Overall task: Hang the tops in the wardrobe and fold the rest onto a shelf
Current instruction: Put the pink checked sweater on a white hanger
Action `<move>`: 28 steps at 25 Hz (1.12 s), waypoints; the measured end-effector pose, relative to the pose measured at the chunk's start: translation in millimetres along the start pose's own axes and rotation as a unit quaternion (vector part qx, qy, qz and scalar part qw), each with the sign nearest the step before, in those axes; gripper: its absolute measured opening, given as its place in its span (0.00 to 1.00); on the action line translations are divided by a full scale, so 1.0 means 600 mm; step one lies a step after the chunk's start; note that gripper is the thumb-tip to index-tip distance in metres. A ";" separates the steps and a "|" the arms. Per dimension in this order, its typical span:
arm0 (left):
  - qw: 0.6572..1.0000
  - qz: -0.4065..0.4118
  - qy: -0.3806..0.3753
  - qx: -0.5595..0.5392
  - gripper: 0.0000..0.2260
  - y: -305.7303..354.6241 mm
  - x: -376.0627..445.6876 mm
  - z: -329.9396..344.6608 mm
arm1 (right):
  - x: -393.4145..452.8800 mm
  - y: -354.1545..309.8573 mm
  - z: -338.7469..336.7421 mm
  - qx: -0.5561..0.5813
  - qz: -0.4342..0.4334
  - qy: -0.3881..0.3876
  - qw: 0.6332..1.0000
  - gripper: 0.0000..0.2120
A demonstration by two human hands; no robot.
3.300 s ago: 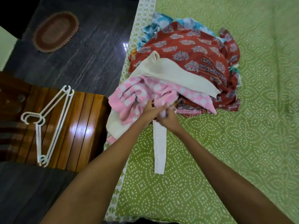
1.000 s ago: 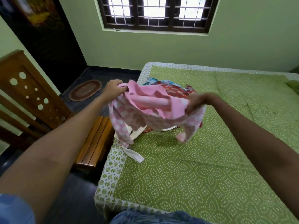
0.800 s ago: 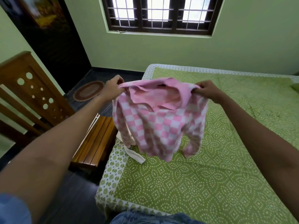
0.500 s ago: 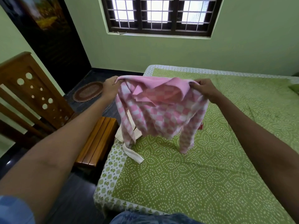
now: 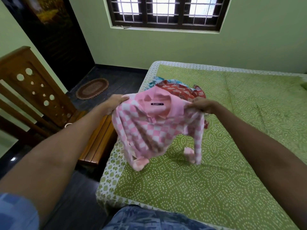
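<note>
Wooden bench (image 5: 98,138) lower left of centre. My left hand (image 5: 114,103) is pinched shut on one shoulder of the pink checked top (image 5: 154,130); frame centre, it hangs over the green bed (image 5: 232,146), collar label up. My right hand (image 5: 201,105) grips the other shoulder. Clothes pile (image 5: 179,90) behind.

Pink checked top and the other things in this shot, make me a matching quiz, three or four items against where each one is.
Items:
1. pink checked top
2. pile of clothes
3. oval mat
4. wooden bench

Places:
A. on the dark floor near the door
B. beside the bed's left edge
C. held up in both hands
D. on the green bedspread

Pairs: 1-C, 2-D, 3-A, 4-B
</note>
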State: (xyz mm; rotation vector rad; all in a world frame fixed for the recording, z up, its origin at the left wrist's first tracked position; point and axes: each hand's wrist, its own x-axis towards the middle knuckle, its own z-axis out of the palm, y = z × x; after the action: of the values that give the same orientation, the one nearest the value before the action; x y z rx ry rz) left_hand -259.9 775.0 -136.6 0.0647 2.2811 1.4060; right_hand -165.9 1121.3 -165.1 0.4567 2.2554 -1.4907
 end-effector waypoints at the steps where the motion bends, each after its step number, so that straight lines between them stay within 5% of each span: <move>1: 1.000 -0.003 0.010 -0.014 0.13 -0.023 0.005 0.006 | 0.004 0.011 0.016 -0.012 0.010 -0.003 1.000 0.08; 7: 0.984 -0.139 -0.105 -0.031 0.17 -0.142 0.017 0.016 | 0.050 0.065 0.097 -0.106 0.075 -0.045 0.991 0.08; 11: 0.923 -0.282 -0.249 0.086 0.15 -0.174 0.014 -0.003 | 0.078 0.082 0.125 -0.071 0.236 -0.303 0.921 0.12; 13: 0.900 -0.302 -0.295 0.104 0.15 -0.200 0.035 -0.013 | 0.096 0.076 0.138 -0.077 0.276 -0.353 0.891 0.10; 17: 0.983 -0.161 -0.090 0.017 0.07 -0.294 0.122 -0.001 | 0.196 0.103 0.189 -0.258 0.118 -0.099 0.954 0.10; 24: 0.991 -0.097 -0.060 0.065 0.07 -0.446 0.288 0.047 | 0.388 0.212 0.269 -0.222 0.103 0.010 0.969 0.08; 28: 0.982 -0.106 0.017 0.153 0.08 -0.478 0.391 0.049 | 0.481 0.239 0.279 -0.246 0.125 0.201 0.940 0.10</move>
State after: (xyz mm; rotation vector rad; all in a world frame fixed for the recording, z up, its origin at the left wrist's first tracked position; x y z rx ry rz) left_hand -401.8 726.5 -476.7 -0.1040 2.4321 0.9517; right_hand -323.7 1035.8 -480.6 0.9078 2.6364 -0.7108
